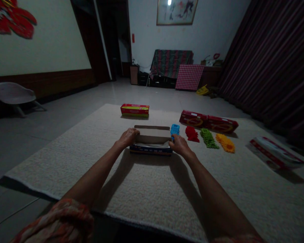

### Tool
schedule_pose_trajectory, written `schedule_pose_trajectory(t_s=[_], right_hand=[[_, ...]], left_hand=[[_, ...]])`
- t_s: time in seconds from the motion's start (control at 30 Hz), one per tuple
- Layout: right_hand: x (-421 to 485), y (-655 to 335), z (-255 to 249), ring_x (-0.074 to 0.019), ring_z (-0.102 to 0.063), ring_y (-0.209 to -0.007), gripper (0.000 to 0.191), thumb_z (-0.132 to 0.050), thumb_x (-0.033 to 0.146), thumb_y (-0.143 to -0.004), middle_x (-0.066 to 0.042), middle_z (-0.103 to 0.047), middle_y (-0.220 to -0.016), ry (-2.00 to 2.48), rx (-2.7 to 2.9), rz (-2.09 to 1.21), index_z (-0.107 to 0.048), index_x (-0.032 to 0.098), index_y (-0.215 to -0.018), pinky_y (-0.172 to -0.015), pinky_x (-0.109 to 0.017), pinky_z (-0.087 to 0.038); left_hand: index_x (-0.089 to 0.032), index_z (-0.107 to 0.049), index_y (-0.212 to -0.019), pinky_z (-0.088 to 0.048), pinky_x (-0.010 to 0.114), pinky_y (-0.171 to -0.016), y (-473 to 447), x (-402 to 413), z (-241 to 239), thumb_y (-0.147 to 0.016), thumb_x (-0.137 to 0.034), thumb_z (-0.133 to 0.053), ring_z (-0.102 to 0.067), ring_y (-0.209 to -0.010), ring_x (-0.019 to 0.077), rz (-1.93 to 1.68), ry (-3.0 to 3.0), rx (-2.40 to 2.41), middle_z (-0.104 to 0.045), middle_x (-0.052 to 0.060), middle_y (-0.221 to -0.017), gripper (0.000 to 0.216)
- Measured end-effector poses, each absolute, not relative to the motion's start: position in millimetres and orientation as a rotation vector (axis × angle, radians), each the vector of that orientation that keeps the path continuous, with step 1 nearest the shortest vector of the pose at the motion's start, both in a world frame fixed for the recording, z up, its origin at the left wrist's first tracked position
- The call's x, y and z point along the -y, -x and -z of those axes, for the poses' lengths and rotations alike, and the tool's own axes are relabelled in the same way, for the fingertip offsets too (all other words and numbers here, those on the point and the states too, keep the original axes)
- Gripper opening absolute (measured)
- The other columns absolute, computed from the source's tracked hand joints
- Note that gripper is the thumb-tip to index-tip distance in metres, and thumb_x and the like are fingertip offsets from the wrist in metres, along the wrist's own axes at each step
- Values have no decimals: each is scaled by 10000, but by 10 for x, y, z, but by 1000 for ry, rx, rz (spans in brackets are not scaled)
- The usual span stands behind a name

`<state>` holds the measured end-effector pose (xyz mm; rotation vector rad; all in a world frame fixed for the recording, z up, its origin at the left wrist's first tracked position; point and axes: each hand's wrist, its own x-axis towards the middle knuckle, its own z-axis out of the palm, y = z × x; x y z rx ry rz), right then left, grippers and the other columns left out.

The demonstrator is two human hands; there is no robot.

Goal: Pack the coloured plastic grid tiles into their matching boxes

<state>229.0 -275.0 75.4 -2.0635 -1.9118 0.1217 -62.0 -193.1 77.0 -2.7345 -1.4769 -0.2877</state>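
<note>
A person sits on a pale rug (142,189), arms stretched forward. An open box (152,140) lies flat in the middle of the rug. The left hand (127,137) curls round its left end and the right hand (179,145) clasps its right end, seemingly to steady it. A blue piece (175,129) touches the right fingers; whether they pinch it is unclear. Red (192,133), green (208,138) and yellow (225,142) heaps lie in a row to the right, sorted by colour, before a long carton (208,123). Its print is too dim to read.
</note>
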Motion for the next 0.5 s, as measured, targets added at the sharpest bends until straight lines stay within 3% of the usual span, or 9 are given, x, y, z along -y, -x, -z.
schedule_pose_trajectory(t_s=[0.1,0.3,0.5], right_hand=[[2691,-2265,-715,-294,-688,-1038,439,-558,115,-845,-210,-736,-1079,2059,1874,-146,-640,39,-1270,-878,-337,-485],[2432,-2187,-659,-286,-695,-1012,453,-505,94,-834,-179,-748,-1062,1984,1769,-133,-656,89,-1261,-892,-368,-508],[2065,-2148,-594,-303,-685,-1002,456,-486,83,-816,-184,-740,-1042,1919,1684,-115,-666,97,-1235,-908,-407,-508]], left_hand=[[-194,-758,-1096,-535,282,-890,626,1847,-716,-786,-53,-579,-672,-1101,249,345,2690,1552,-733,115,-1153,385],[-188,-791,-1038,-523,281,-929,635,1556,-750,-756,-24,-561,-696,-1073,240,484,2645,1670,-767,106,-1108,399],[-245,-791,-1075,-541,262,-914,567,1153,-742,-794,-94,-603,-721,-1048,213,708,2554,1855,-799,40,-1065,370]])
